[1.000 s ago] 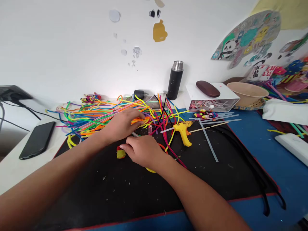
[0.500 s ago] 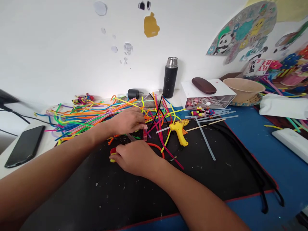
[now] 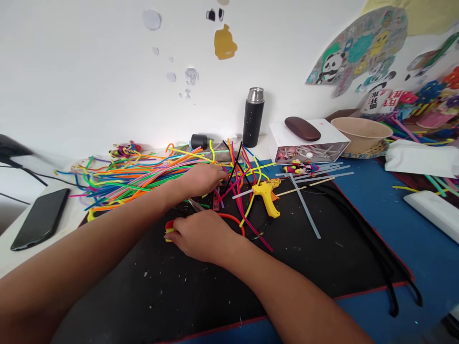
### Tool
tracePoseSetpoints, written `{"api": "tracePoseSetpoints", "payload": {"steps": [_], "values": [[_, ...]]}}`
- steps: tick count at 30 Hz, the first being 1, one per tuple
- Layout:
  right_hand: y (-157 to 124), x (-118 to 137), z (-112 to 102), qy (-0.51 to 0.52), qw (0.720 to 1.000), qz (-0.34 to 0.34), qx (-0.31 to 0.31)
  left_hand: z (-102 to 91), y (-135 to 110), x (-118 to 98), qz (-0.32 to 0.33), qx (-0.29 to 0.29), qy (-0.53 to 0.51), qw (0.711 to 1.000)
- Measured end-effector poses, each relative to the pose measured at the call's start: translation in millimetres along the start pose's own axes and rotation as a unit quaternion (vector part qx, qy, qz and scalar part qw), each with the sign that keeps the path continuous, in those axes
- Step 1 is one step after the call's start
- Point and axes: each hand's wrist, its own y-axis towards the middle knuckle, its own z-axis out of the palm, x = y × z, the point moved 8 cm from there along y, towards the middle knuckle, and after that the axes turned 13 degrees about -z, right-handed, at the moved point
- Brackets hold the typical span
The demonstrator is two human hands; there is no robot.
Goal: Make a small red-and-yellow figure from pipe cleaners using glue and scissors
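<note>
My left hand (image 3: 204, 180) reaches into a big pile of coloured pipe cleaners (image 3: 136, 174) at the back of a black mat (image 3: 201, 286), its fingers curled among the strands near a black one. My right hand (image 3: 202, 235) lies on the mat with its fingers closed on a small red and yellow pipe-cleaner piece (image 3: 169, 230). An orange pipe cleaner (image 3: 234, 220) curves out from under that hand. Scissors (image 3: 206, 205) with a reddish handle lie between the two hands.
A yellow glue gun (image 3: 266, 194) and clear glue sticks (image 3: 308, 210) lie to the right. A black flask (image 3: 253, 117), a white box (image 3: 308, 141) and a bowl (image 3: 362, 136) stand at the back. A phone (image 3: 40, 219) is at the left; black cords (image 3: 373, 239) run along the mat's right edge.
My left hand has slid to the right and farther into the pipe cleaners. My right hand has stayed on the red and yellow piece. The view shifted slightly.
</note>
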Motion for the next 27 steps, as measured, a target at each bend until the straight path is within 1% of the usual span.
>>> {"api": "tracePoseSetpoints", "payload": {"steps": [3,5,7,9,11,13,16,17,18,19,20,22,23,25,27], "values": [[0,1,1,-0.001,1.000,-0.003,0.002,2.4,3,0,-0.001,0.018,0.004,1.000],[0,1,2,-0.002,1.000,-0.004,0.002,3.2,4,2,-0.002,0.020,-0.012,1.000],[0,1,2,-0.002,1.000,-0.006,-0.001,0.8,5,5,-0.008,0.005,-0.047,0.999],[0,1,2,-0.002,1.000,-0.010,-0.004,-6.4,3,8,-0.014,-0.029,-0.098,0.995],[0,2,3,-0.003,1.000,-0.015,-0.002,-16.8,1,11,-0.030,-0.069,-0.158,0.984],[0,3,4,-0.006,1.000,-0.019,0.000,-27.7,-2,13,-0.052,-0.098,-0.226,0.968],[0,5,4,-0.006,1.000,-0.026,-0.001,-42.1,-6,11,-0.065,-0.116,-0.324,0.937],[1,6,4,-0.005,1.000,-0.028,-0.004,-46.2,-7,7,-0.064,-0.118,-0.341,0.930],[1,6,4,-0.002,1.000,-0.029,-0.005,-49.4,-7,2,-0.058,-0.116,-0.346,0.929],[1,6,4,0.002,1.000,-0.028,-0.007,-51.5,-8,-6,-0.045,-0.108,-0.336,0.935],[1,6,4,0.006,1.000,-0.024,-0.007,-51.2,-8,-18,-0.021,-0.086,-0.316,0.945],[0,5,6,0.016,1.000,-0.018,-0.007,-46.5,-9,-48,0.060,-0.025,-0.269,0.961],[0,5,6,0.020,1.000,-0.018,-0.011,-43.2,-10,-63,0.094,-0.004,-0.234,0.968],[1,4,4,0.026,0.999,-0.027,-0.029,-34.6,-7,-86,0.136,0.020,-0.153,0.979],[1,4,2,0.028,0.998,-0.038,-0.052,-25.1,1,-102,0.150,0.034,-0.081,0.985]]}}
